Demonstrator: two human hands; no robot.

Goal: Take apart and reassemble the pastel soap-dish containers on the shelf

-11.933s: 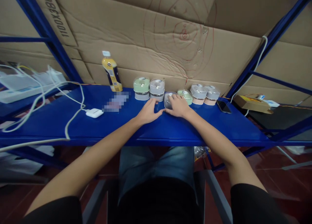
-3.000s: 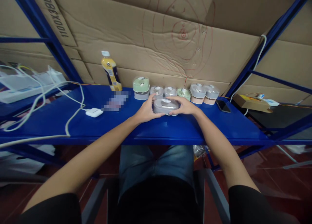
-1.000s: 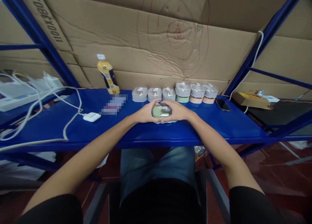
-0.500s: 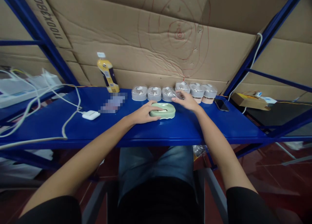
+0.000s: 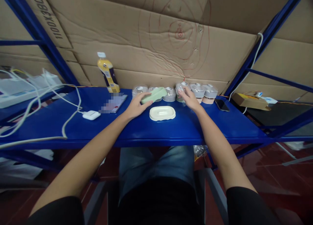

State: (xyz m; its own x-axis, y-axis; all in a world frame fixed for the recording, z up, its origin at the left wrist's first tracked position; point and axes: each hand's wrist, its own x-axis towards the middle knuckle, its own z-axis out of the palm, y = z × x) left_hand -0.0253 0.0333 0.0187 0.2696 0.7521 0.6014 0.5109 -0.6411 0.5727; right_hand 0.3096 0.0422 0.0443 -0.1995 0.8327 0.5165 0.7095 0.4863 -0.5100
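My left hand (image 5: 139, 104) grips a pale green oval cover (image 5: 154, 95), tilted and raised above the blue tabletop. Below and to its right, a cream oval base (image 5: 162, 113) lies uncovered, with a raised bar in its middle. My right hand (image 5: 190, 99) has its fingers on a clear-topped container (image 5: 182, 87) in the row at the back. The hand hides part of that container's front. Just left of it stands another clear-topped container (image 5: 169, 93), partly behind the green cover.
More clear-topped containers, some with pinkish bases (image 5: 208, 93), line the cardboard wall. A yellow bottle (image 5: 109, 73), blurred-out flat item (image 5: 114, 104), white earphone case (image 5: 91, 115) and cables (image 5: 64, 127) are on the left. A phone (image 5: 222, 105) lies right.
My left hand has lifted the green cover off the cream base, up and to the left, tilting it. My right hand has shifted slightly up and right onto a container in the row.
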